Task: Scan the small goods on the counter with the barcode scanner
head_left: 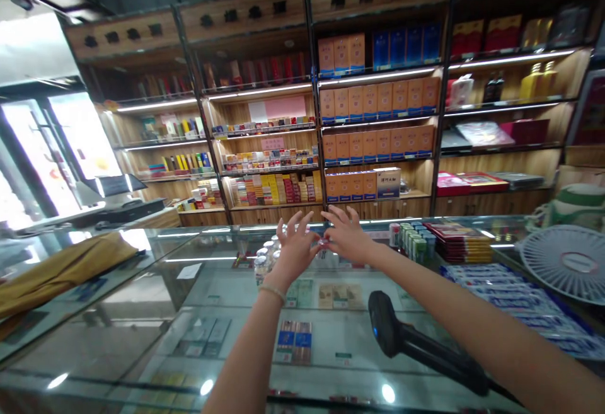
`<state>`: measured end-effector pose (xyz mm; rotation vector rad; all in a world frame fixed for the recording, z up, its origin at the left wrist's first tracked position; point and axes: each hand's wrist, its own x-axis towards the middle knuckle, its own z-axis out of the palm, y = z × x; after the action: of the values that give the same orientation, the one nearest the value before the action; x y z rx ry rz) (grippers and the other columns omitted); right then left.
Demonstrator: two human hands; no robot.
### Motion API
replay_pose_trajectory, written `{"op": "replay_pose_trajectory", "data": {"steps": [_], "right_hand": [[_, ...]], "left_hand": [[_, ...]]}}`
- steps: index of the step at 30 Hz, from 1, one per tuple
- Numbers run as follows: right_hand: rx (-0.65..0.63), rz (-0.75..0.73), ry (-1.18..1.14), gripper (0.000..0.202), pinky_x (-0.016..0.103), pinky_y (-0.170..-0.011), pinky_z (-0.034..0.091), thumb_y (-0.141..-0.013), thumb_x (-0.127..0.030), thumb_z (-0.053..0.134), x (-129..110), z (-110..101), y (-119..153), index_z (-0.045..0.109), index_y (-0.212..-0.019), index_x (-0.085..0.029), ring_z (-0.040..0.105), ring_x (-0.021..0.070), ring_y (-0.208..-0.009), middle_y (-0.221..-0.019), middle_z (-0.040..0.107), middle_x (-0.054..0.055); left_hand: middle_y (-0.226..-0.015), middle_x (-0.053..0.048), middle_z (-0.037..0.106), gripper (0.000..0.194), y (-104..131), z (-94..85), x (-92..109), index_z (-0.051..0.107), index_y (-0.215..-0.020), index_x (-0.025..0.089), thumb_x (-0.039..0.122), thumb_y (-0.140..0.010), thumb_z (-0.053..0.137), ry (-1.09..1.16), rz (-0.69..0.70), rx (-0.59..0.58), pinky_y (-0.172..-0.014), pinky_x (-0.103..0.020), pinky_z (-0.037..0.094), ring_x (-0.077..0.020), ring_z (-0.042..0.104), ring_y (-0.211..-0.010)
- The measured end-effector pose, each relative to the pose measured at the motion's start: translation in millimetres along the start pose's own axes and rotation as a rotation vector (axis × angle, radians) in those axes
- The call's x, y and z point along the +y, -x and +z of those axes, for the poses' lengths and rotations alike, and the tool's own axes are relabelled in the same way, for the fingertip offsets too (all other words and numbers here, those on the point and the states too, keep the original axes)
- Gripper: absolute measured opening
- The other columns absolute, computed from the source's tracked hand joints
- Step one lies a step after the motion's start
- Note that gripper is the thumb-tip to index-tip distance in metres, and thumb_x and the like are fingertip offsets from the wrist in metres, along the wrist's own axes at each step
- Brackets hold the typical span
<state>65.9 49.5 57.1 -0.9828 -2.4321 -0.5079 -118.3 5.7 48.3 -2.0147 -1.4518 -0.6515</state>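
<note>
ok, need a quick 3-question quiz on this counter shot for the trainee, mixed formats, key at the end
1. What is pinched between the left hand and the right hand?
2. Look at the black scanner. True or false: the right hand is gripping it.
3. Which of these is farthest left in the picture?
A) the black scanner
B) the mustard cloth
C) the round white slatted object

Key:
1. A small shiny item, too blurred to identify.
2. False; the right hand is up by the left hand, off the scanner.
3. B
</note>
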Motion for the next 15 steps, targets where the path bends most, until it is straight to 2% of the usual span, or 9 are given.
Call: {"op": "replay_pose_trajectory", "data": {"steps": [7, 11, 15], "right_hand": [[0.194, -0.003, 0.022, 0.019, 0.060, -0.117, 0.011, -0.088, -0.038, 0.064, 29.4, -17.0, 32.0, 0.075, -0.094, -0.023, 0.025, 0.0319, -0.148, -0.157, 0.043, 0.007], [0.268, 0.052, -0.020, 0.016, 0.059, -0.118, 0.010, -0.087, -0.034, 0.065, 44.7, -26.3, 54.9, 0.074, -0.095, -0.024, 0.026, 0.0312, -0.148, -0.157, 0.043, 0.006], [0.363, 0.156, -0.084, 0.016, 0.058, -0.118, 0.011, -0.087, -0.034, 0.065, 62.6, -36.6, 76.8, 0.074, -0.097, -0.026, 0.026, 0.0306, -0.148, -0.157, 0.043, 0.005]], "left_hand": [[-0.153, -0.003, 0.049, 0.012, -23.8, -3.8, 36.3, 0.072, -0.091, 0.028, 0.033, -0.080, 0.076, 0.023, 0.153, 0.133, -0.120, -0.065, 0.010, -0.0339, 0.036, -0.144], [-0.153, -0.003, 0.049, 0.012, -30.8, -4.2, 59.9, 0.071, -0.094, 0.029, 0.034, -0.083, 0.074, 0.064, 0.131, 0.157, -0.119, -0.065, 0.012, -0.0335, 0.036, -0.144], [-0.155, -0.006, 0.045, 0.028, -36.3, 1.1, 80.4, 0.069, -0.108, 0.031, 0.039, -0.082, 0.074, 0.135, 0.079, 0.158, -0.119, -0.063, 0.015, -0.0332, 0.035, -0.144]]}}
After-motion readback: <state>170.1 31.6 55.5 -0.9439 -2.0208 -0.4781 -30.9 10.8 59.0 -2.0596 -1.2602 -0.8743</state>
